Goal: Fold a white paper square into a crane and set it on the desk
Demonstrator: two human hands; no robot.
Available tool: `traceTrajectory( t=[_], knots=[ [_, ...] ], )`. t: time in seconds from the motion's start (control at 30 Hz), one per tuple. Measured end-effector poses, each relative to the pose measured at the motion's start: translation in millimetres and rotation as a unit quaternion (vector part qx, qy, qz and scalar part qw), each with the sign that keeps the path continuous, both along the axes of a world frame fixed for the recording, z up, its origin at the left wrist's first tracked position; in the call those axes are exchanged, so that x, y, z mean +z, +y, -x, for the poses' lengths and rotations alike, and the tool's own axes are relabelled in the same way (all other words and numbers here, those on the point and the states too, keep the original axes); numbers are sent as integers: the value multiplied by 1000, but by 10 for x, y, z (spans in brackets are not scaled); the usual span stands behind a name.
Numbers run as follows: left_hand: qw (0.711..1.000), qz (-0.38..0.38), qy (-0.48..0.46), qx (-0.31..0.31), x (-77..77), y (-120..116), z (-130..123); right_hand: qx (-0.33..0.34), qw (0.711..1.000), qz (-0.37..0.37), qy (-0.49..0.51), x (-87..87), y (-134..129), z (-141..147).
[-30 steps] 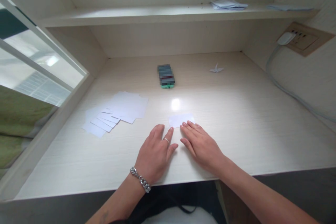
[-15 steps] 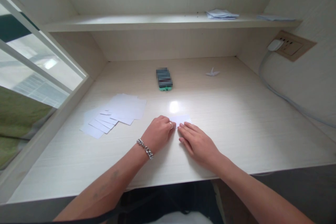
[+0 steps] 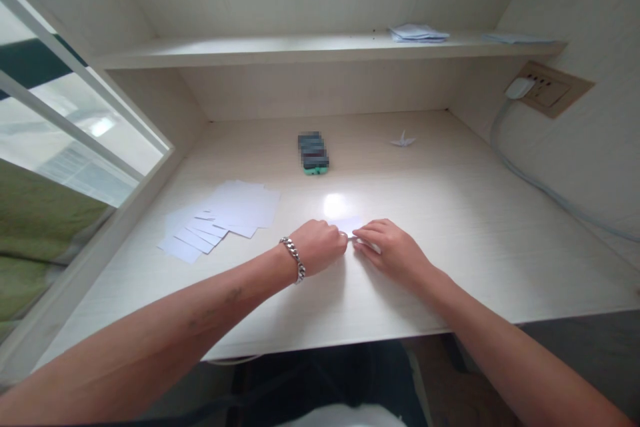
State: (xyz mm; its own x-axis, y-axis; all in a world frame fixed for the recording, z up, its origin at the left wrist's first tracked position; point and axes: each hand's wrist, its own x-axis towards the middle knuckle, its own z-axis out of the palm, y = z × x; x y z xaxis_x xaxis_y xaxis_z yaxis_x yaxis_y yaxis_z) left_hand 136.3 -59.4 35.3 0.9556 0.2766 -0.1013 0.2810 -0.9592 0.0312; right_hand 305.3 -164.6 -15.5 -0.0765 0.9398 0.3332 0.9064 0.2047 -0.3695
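Observation:
A small white sheet of paper [image 3: 349,223] lies on the desk between my hands, its near edge bent up and partly hidden by my fingers. My left hand [image 3: 319,247], with a chain bracelet at the wrist, is curled closed and grips the paper's left side. At the right side my right hand [image 3: 393,247] pinches the raised edge between thumb and fingers. To the left lies a fanned pile of white paper sheets [image 3: 245,207]. A little folded paper crane [image 3: 403,141] stands farther back on the right.
A dark, blurred-out object with a green end [image 3: 314,155] lies mid-desk. Folded papers [image 3: 418,33] rest on the shelf [image 3: 250,57] above. On the right wall, a white plug with a grey cable [image 3: 520,88] sits in a socket. A barred opening is at left.
My left hand has shifted right and its fingers have curled tighter. My right hand went from lying flat on the paper to pinching it, and the near edge is now lifted.

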Motion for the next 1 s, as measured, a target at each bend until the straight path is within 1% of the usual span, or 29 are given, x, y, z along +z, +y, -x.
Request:
traceTrajectory(
  t=[0.07,0.13,0.17,0.2,0.23,0.27,0.3,0.33,0.37,0.4,0.43,0.5,0.6,0.77,0.87,0.93,1.0],
  knots=[
    [998,-2,-52,20,-55,35,74,-1,1000,1,-10,10,101,13],
    [992,15,-110,58,-93,134,140,-1,1000,6,-1,55,225,8],
    [983,37,-156,87,-105,204,162,-7,1000,9,9,95,297,-1],
    [967,72,-212,120,-113,281,173,-19,999,11,31,147,375,-14],
    [944,122,-266,152,-121,360,175,-29,998,11,61,207,459,-30],
    [912,181,-312,196,-131,436,169,-42,994,13,101,270,546,-48],
    [875,246,-343,237,-144,503,158,-51,987,29,147,328,632,-66],
    [836,314,-360,269,-161,558,146,-54,977,67,197,377,713,-84],
    [790,387,-373,294,-182,599,134,-51,961,119,246,411,785,-101],
    [773,411,-375,304,-206,626,126,-44,953,149,261,428,845,-116],
    [765,422,-376,309,-231,640,123,-33,947,170,270,429,889,-129],
    [756,436,-372,316,-273,638,130,-14,934,210,290,391,936,-144],
    [750,449,-361,325,-296,604,147,-6,918,239,315,305,935,-143],
    [766,432,-335,338,-279,551,136,4,904,253,344,258,925,-121],
    [763,434,-344,333,-286,524,129,27,908,243,341,277,935,-84],
    [762,445,-344,321,-293,504,129,41,917,230,323,297,939,-35],
    [762,452,-342,315,-294,485,131,39,928,216,299,315,939,20]
  ],
)
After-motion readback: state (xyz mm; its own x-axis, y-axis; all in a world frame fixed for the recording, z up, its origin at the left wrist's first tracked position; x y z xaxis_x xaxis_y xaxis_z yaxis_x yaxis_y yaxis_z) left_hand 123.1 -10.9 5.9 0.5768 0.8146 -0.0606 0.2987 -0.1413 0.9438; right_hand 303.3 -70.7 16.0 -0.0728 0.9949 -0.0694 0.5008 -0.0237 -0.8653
